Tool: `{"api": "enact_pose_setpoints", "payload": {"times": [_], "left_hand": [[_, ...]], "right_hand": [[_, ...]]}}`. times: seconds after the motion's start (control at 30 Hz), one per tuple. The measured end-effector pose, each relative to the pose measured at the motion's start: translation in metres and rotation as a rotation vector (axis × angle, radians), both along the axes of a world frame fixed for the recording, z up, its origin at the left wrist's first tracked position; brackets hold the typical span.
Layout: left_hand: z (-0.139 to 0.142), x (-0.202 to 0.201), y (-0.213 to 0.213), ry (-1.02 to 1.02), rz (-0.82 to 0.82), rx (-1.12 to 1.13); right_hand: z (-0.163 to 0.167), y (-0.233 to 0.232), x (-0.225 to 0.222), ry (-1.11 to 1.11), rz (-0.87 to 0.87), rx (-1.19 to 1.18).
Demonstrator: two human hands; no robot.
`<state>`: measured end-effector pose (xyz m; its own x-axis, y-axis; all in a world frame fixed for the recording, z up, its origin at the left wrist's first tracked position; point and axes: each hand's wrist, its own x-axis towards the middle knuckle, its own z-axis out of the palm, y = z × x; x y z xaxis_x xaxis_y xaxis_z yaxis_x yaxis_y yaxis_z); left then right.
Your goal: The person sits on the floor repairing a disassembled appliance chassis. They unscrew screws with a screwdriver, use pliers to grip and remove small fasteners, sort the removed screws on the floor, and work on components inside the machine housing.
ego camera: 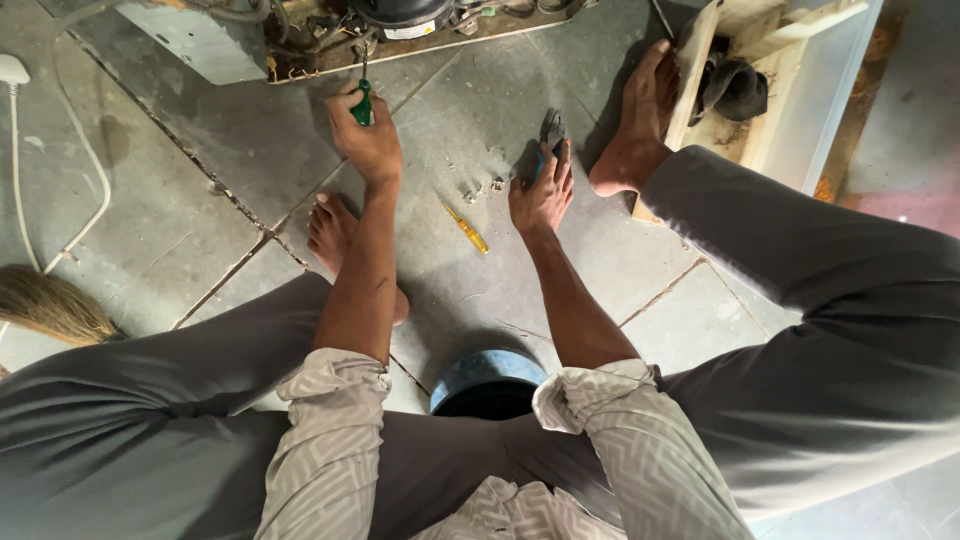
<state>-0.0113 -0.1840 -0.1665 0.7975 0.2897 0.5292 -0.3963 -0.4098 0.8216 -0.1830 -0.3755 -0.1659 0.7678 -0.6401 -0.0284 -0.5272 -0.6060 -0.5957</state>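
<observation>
The tiled floor [200,200] carries everything here, and the best landmark on it is the appliance base [330,35] lying along the top edge of the view, a metal tray with a dark compressor [400,15] and tangled wiring on it. All places below are told from that base.

The person sits low with both knees spread, bare feet flat on the floor just below the base. The left hand [365,135] reaches up to the base's near edge, forearm almost straight, wrist bent slightly. Its fingers are closed in a full fist round the green-handled screwdriver [363,100], which stands nearly upright in the view, its shaft running up from the fist to touch the base's lower rim. This is the hand nearer the base by a clear margin.

The right hand [543,190] lies below and to the right of the base, well apart from it, palm down. Its fingers curl loosely over the pliers [551,135], whose long axis points up toward the base, dark jaws leading; whether the grip is firm I cannot tell.

Between the two hands, further below the base, a yellow screwdriver [467,230] lies slanted on the floor, untouched. A few small screws [482,187] sit just above it, near the right hand.
</observation>
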Motion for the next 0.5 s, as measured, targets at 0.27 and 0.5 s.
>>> {"api": "enact_pose_setpoints", "payload": {"times": [0.27, 0.5], "left_hand": [[0.008, 0.001, -0.005, 0.006, 0.033, 0.016], [0.011, 0.001, -0.009, 0.088, 0.129, 0.091]], "right_hand": [[0.037, 0.01, 0.028, -0.338, -0.164, 0.012], [0.298, 0.015, 0.038, -0.67, 0.731, 1.003]]}}
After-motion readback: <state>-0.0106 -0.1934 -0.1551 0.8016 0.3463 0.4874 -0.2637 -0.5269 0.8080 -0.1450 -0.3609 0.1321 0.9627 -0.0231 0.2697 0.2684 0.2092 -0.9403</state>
